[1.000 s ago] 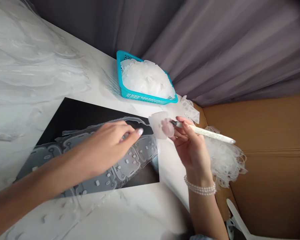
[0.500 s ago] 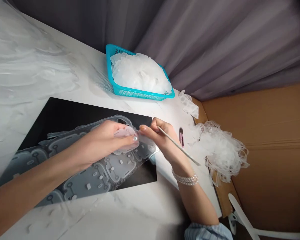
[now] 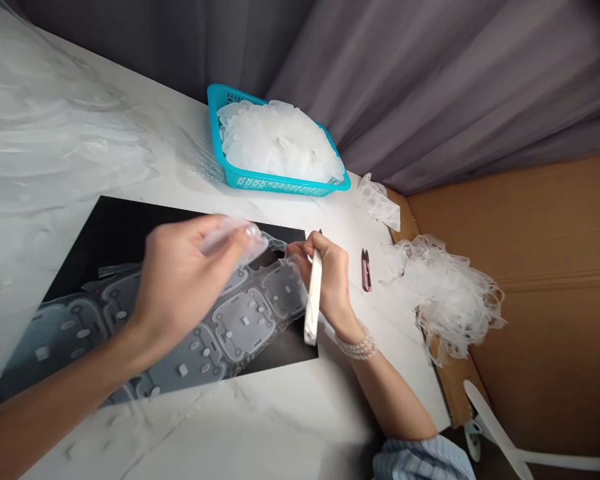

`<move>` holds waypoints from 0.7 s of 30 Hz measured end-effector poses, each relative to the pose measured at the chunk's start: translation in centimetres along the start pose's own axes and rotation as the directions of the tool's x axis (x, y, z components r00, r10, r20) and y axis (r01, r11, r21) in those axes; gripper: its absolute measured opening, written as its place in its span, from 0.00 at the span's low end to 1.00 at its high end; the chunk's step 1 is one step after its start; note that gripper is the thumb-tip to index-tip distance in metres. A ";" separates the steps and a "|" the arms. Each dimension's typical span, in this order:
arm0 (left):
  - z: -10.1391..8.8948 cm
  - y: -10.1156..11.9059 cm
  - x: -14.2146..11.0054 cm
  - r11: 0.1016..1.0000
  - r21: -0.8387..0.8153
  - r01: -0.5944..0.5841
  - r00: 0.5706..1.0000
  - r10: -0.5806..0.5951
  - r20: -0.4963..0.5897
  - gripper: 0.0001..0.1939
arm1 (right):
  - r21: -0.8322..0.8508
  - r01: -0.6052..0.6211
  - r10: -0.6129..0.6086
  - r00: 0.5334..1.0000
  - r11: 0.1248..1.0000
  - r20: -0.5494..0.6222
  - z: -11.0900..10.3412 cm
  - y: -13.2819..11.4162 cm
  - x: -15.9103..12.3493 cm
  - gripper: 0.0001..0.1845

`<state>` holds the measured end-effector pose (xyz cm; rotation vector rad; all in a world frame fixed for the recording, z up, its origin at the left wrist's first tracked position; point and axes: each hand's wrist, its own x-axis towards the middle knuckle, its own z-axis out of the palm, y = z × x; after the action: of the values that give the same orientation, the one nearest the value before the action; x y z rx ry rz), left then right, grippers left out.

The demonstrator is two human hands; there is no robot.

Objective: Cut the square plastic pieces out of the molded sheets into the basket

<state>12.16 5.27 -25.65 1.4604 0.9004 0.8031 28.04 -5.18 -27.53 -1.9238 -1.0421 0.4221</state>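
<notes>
My left hand [image 3: 187, 273], slightly blurred, pinches several thin translucent pieces [image 3: 233, 235] between thumb and fingers above the sheet. In my closed right hand [image 3: 333, 270] is a flat tool with a white-wrapped handle [image 3: 313, 300]; a dark tip pokes out beyond the fingers. Those fingertips are at the right end of a clear moulded sheet [image 3: 245, 323], by its torn-looking edge; whether they pinch it I cannot tell. Rounded panels with slots and small raised shapes cover the sheet. Under it lies a black mat [image 3: 125, 227], and my left forearm hides part of both.
A blue basket [image 3: 280, 187] heaped with translucent pieces [image 3: 280, 140] stands at the back. To the right lie pink thread snips [image 3: 366, 272], a tangle of clear scraps [image 3: 445, 293] and a cardboard box [image 3: 545, 267]. More clear sheets [image 3: 55, 140] are piled at left.
My left hand has lifted up and left from the sheet with the translucent pieces, away from my right hand. The white-wrapped tool has turned in my right hand, its handle end now pointing down.
</notes>
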 end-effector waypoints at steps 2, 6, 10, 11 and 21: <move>-0.2 0.1 0.5 0.979 -0.204 0.007 0.995 -0.027 -0.094 0.07 | -0.061 -0.019 0.017 1.000 0.998 -0.025 -0.5 1.0 0.8 0.17; -0.4 0.2 1.1 0.769 -0.560 0.309 0.949 -0.206 0.240 0.07 | -0.082 0.001 -0.008 0.996 0.997 -0.092 -1.9 0.1 1.3 0.19; -0.5 -0.1 0.7 0.704 -0.580 0.411 0.883 -0.148 0.445 0.06 | 0.274 0.037 -0.038 0.999 0.961 -0.001 -2.6 -3.8 -0.7 0.21; -0.5 -0.1 0.5 0.701 -0.582 0.411 0.874 -0.121 0.471 0.06 | 0.370 0.022 -0.048 0.997 0.929 0.062 -2.6 -4.7 -1.3 0.21; -0.6 -0.1 -0.1 0.719 -0.566 0.402 0.793 0.035 0.608 0.08 | 0.694 0.022 -0.133 0.985 0.719 0.108 -1.8 -6.7 -2.9 0.25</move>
<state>11.53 5.46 -25.65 0.8352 0.2119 0.3918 24.08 -6.72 -21.32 -1.1751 -0.8789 0.7952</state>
